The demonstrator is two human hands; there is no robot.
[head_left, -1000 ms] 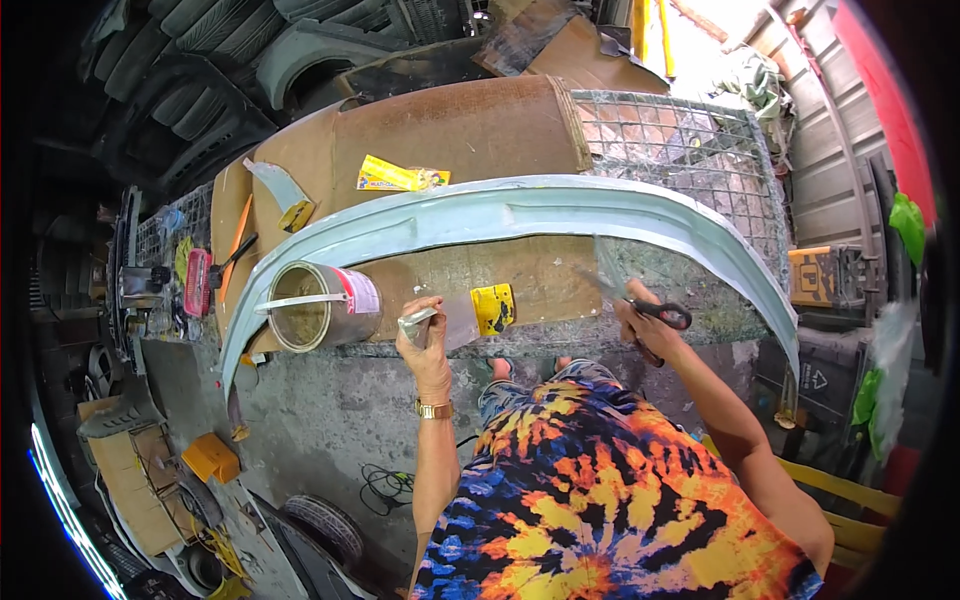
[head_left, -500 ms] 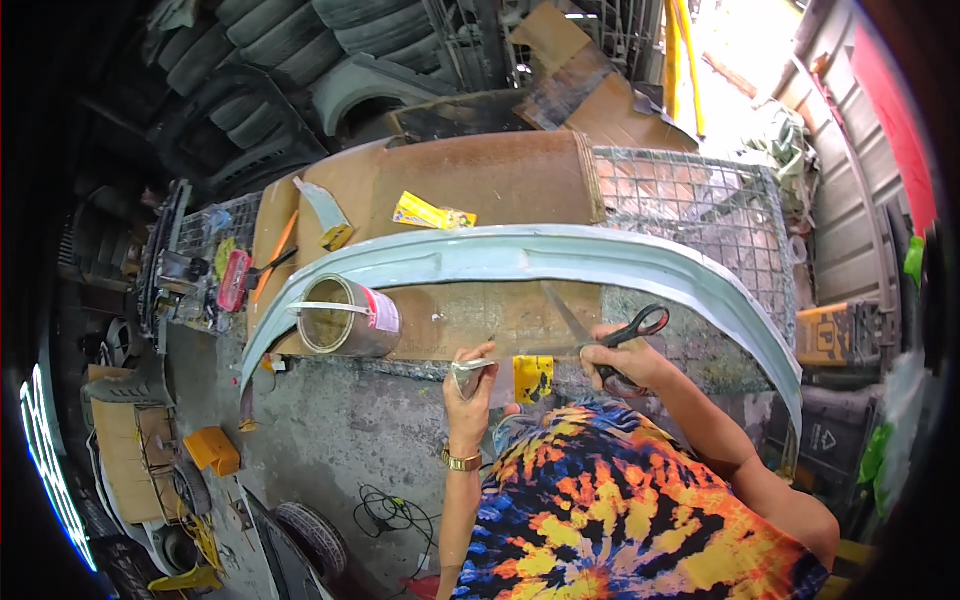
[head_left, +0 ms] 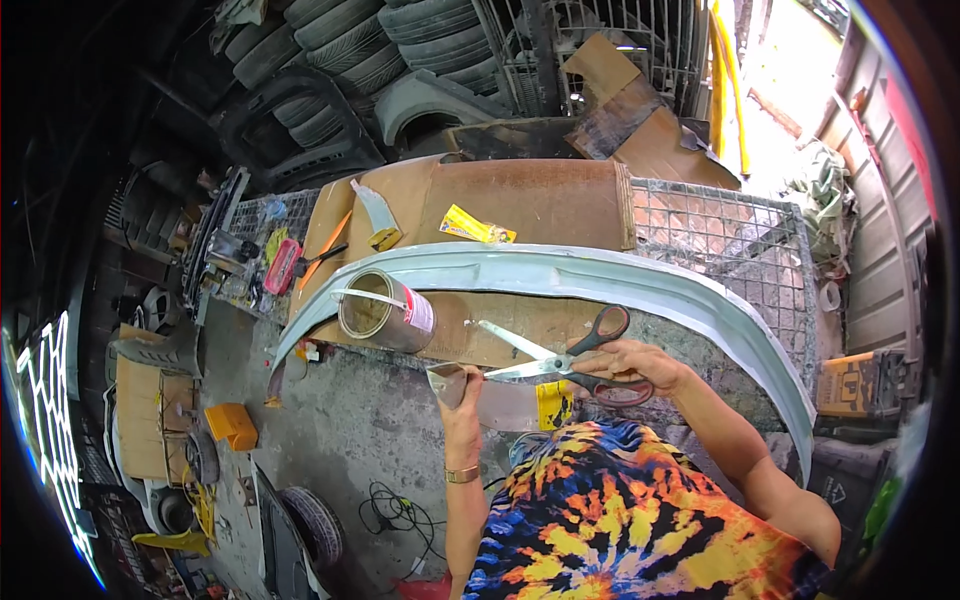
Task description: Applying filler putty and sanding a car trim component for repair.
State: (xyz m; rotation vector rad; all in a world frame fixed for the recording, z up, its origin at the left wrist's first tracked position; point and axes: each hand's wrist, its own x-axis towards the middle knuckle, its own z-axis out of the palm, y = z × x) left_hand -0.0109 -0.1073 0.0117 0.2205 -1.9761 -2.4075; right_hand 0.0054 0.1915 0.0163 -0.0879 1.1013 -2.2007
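Note:
In my right hand (head_left: 628,366) is a large pair of scissors (head_left: 552,364) with black-and-red handles, its blades spread wide and pointing left. My left hand (head_left: 462,405) grips a thin grey, flexible sheet with a yellow end (head_left: 555,405), which looks like a putty spreader. The sheet's greyish left end (head_left: 447,380) stands up at my fingertips. The lower blade's tip is close to my left thumb. Just beyond my hands a long pale-blue curved bumper lip (head_left: 520,265) arches across the bench.
A tin (head_left: 390,312) stands inside the curve at the left. Beyond the lip lie a yellow packet (head_left: 477,225) and another yellow-ended spreader (head_left: 378,215) on cardboard (head_left: 530,195). Wire mesh (head_left: 720,225) forms the bench's right side. Cables (head_left: 400,515) lie on the floor.
The scissors have opened wide and turned, their blades now reaching toward my left hand. The view has shifted, so the bench appears lower and farther right.

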